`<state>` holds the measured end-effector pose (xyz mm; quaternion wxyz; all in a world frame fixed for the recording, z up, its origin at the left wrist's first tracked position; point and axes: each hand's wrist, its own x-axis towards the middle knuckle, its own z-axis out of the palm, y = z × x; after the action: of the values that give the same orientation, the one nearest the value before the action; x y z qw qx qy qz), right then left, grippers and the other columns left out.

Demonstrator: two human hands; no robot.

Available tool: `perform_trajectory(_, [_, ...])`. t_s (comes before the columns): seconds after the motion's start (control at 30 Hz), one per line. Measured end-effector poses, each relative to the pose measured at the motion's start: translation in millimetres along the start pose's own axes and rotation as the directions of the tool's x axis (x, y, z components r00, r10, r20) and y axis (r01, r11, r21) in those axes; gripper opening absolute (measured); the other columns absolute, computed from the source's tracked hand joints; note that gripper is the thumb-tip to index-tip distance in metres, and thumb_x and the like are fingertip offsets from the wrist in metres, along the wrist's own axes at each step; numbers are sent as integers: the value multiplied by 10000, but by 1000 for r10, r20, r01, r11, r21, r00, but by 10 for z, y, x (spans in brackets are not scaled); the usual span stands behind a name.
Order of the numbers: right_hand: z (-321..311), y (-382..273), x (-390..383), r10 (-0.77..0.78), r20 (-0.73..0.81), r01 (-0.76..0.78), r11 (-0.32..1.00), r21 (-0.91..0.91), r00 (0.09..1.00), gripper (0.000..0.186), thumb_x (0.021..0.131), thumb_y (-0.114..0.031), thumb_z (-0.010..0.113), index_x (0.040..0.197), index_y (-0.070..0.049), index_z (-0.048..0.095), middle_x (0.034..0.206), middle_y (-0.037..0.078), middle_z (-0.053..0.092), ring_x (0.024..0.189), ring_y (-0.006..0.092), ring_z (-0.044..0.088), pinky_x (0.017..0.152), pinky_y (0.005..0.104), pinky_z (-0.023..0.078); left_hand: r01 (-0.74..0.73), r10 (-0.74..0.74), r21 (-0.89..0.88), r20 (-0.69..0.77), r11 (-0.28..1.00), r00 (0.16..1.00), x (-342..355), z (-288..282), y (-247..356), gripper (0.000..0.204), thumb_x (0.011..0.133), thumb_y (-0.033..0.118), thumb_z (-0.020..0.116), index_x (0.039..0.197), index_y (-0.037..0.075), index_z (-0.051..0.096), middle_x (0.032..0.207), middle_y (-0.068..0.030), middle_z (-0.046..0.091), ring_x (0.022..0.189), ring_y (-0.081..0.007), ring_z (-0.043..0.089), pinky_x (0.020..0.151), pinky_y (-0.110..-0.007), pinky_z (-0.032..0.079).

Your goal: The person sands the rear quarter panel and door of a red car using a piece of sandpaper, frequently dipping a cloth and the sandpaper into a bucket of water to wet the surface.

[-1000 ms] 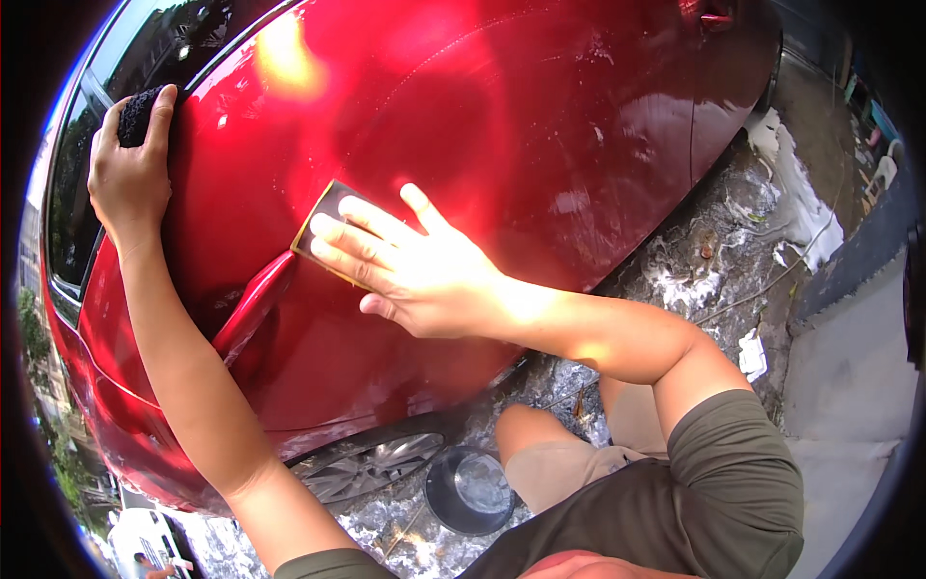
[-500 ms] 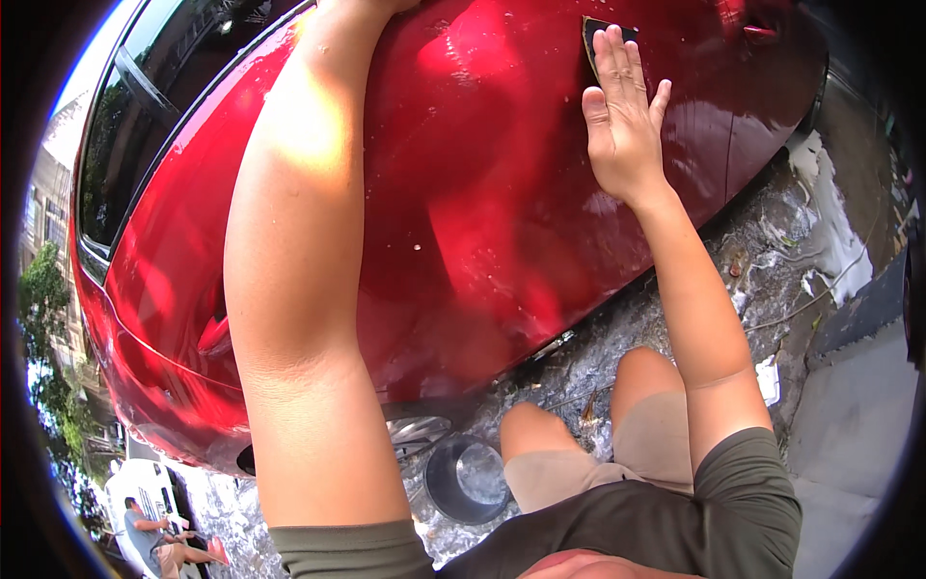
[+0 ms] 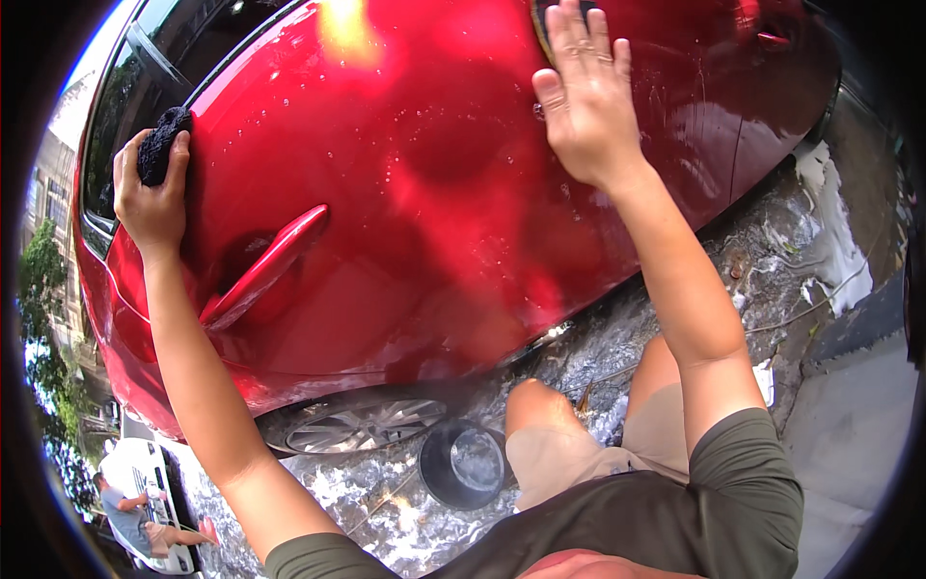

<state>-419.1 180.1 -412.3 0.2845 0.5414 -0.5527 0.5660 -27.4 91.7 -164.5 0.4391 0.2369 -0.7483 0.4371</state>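
Left grip (image 3: 149,198) pinches a dark, nubby wash sponge (image 3: 160,145) against the glossy red car door (image 3: 424,193), just below the window edge. Right grip (image 3: 586,96), fingers spread flat, presses a dark pad (image 3: 545,12), mostly hidden, onto the upper panel. Red door handle (image 3: 262,265) lies between. Black bucket (image 3: 463,465) stands on wet ground.

One red car (image 3: 434,193), one wheel (image 3: 362,425), one door handle (image 3: 265,265). One dark sponge (image 3: 159,145), one black bucket (image 3: 463,465). Two hands on the car: left hand (image 3: 149,198) and right hand (image 3: 586,101).

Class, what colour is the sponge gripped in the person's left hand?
Black: the sponge in the left hand, pressed on the red car, head view.
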Motion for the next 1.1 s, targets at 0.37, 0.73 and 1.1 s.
perform_trajectory(0.37, [-121, 125, 184, 217, 46, -201, 952, -231, 975, 660, 1101, -345, 317, 1661, -41, 146, 1745, 162, 83, 1617, 326, 37, 1244, 643, -12, 57, -56, 46, -31, 997, 998, -50, 14, -3, 449, 903, 409, 809, 1112, 23, 712, 1051, -125, 695, 956, -288, 687, 865, -389, 537])
perform_trajectory(0.73, [-401, -172, 46, 146, -159, -106, 965, 239, 976, 616, 1084, -220, 388, 1627, 26, 233, 1701, 224, 228, 1584, 357, 204, 1281, 487, 129, 128, -126, 62, -43, 990, 991, -38, -6, -85, 492, 883, 456, 818, 1120, 33, 738, 1073, -120, 737, 973, -270, 718, 897, -371, 550])
perform_trajectory(1.1, [209, -532, -298, -160, 189, 182, 978, -106, 969, 717, 1044, -413, 503, 1663, -157, 245, 1743, 60, 183, 1611, 274, 138, 1260, 614, 33, 41, -41, 56, -1, 998, 999, -1724, -1177, 672, 431, 796, 144, 866, 1139, -42, 684, 1056, -194, 692, 949, -352, 692, 904, -434, 568])
